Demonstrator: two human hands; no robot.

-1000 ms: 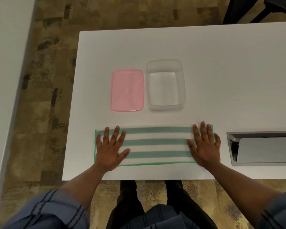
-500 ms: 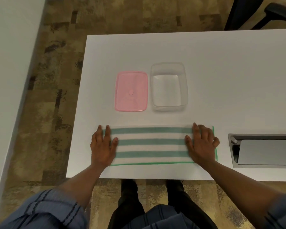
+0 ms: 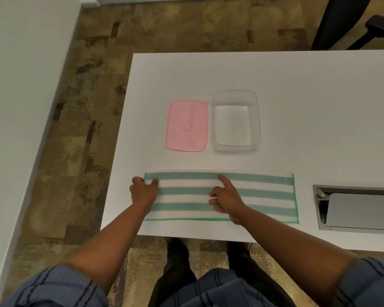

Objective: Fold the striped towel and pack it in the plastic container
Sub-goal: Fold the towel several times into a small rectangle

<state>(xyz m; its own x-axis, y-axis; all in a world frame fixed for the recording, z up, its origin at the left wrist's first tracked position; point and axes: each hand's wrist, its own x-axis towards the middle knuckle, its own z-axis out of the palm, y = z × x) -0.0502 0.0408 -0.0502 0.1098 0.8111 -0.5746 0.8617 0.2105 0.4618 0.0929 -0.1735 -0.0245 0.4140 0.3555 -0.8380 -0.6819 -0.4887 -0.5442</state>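
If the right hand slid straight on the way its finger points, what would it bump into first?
The right hand points away from the person and a bit left, across the towel. Past the towel's far edge comes bare table, then probably the pink lid, though the container is close beside it.

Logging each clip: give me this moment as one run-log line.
towel: flat strip | left hand: grips left end | right hand: on middle | container: empty | lid: off

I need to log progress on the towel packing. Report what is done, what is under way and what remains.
Done: the striped towel lies as a long narrow strip, apparently already folded lengthwise. The plastic container stands open and empty, its pink lid beside it. In hand: the left hand grips the towel's left end while the right hand presses near its middle. Left: fold it shorter and pack it.
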